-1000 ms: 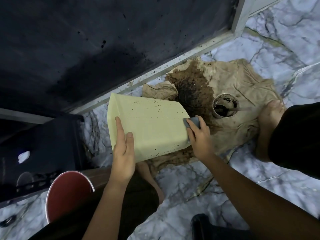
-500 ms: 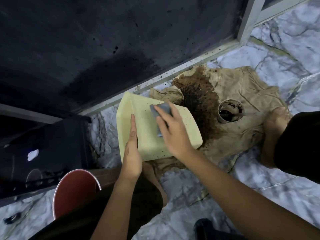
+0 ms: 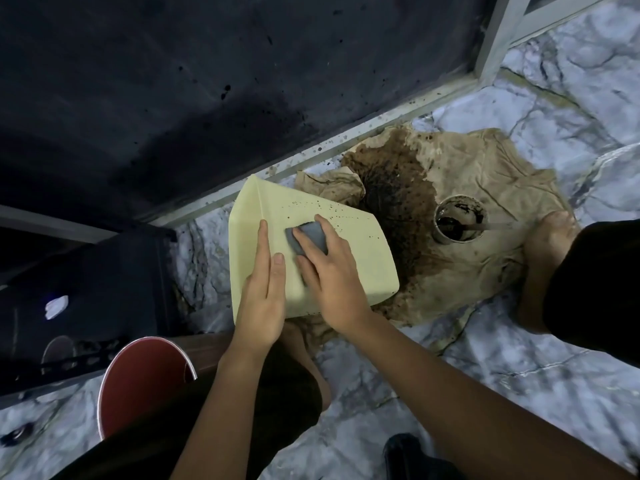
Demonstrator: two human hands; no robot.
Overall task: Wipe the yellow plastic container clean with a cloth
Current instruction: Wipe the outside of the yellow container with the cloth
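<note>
The pale yellow plastic container (image 3: 360,258) lies tilted on its side in the middle of the head view, its upper face speckled with dark spots toward the far edge. My left hand (image 3: 263,292) rests flat on its near left part, fingers straight. My right hand (image 3: 332,275) presses a small grey cloth (image 3: 311,237) against the container's upper face, with its fingers laid over the cloth. Part of the cloth is hidden under those fingers.
A stained brown rag (image 3: 478,216) lies spread on the marble floor (image 3: 519,393) behind the container, with a dirty round cup (image 3: 460,220) on it. My bare foot (image 3: 550,244) rests on the rag's right edge. A red bucket (image 3: 138,379) stands at lower left. A dark panel (image 3: 207,81) rises behind.
My right hand has carried the grey cloth from the container's right edge leftward across its face, toward my left hand. The left hand has stayed on the container.
</note>
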